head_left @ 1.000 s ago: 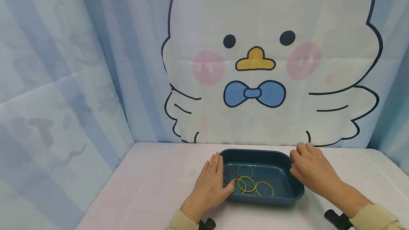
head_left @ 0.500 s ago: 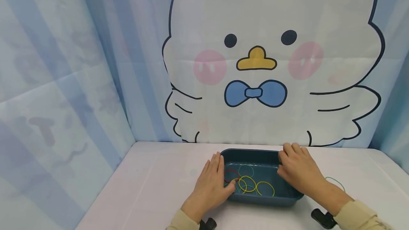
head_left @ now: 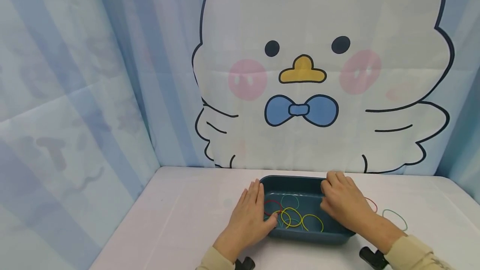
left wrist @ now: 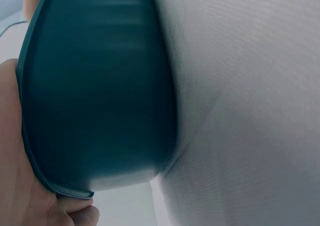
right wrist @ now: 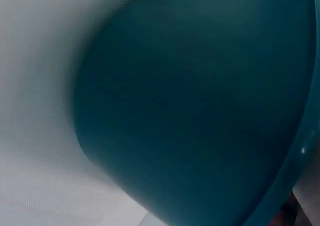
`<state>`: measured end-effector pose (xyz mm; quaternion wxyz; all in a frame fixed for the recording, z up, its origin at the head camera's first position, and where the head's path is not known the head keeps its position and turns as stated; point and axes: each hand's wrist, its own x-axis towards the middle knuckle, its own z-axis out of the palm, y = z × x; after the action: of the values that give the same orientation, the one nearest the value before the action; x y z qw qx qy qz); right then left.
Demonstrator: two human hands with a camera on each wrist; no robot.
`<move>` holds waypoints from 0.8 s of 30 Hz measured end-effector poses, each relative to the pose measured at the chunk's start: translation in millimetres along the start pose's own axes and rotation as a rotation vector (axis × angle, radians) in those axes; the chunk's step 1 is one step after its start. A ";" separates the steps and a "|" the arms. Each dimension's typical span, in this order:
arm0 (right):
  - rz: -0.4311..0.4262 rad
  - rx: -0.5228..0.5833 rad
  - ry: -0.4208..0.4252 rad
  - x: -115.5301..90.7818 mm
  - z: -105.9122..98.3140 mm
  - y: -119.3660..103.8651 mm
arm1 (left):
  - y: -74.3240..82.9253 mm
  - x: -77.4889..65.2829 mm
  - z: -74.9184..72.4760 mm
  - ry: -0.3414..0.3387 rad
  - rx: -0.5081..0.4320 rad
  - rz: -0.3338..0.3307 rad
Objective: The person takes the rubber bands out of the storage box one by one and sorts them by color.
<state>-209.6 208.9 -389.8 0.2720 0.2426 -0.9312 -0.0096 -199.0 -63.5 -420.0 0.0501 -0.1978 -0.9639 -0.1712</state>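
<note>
A dark teal rectangular tray point(head_left: 300, 237) stands on the table. Inside lie several thin rings that look like rubber bands: yellow point(head_left: 313, 216), red point(head_left: 273, 201) and green point(head_left: 290, 197). My left hand point(head_left: 245, 218) rests against the tray's left end, fingers straight along the rim and thumb over the front corner; the left wrist view shows the tray's outer wall point(left wrist: 100, 85) beside it. My right hand point(head_left: 345, 201) is above the right part, fingers curled near the back rim. Whether it holds anything is hidden. The right wrist view is mostly tray wall point(right wrist: 190, 100).
Right of the tray, a green band point(head_left: 395, 216) and a partly hidden red band point(head_left: 372, 203) lie on the white table point(head_left: 180, 220). A printed cloth point(head_left: 300, 145) hangs behind the table, and another cloth point(head_left: 75, 136) hangs at the left.
My right hand has moved left from the tray's right end to over its right part. The green and red bands on the table have come into sight. The left hand stays put.
</note>
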 end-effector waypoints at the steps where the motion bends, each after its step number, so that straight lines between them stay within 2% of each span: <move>1: 0.000 0.006 -0.003 0.4 0.7 -0.9 | 0.1 0.0 -0.1 0.001 0.001 0.001; 9: -0.034 0.034 -0.004 0.3 9.5 -6.0 | 0.4 -0.1 -0.6 0.004 0.000 0.000; 24: -0.038 0.072 -0.127 -0.7 25.1 -10.4 | 0.5 0.0 -1.0 0.014 -0.004 0.020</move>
<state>-217.2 197.2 -413.1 0.2031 0.2687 -0.9416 0.0034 -198.8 -63.5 -418.9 0.0584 -0.2063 -0.9612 -0.1738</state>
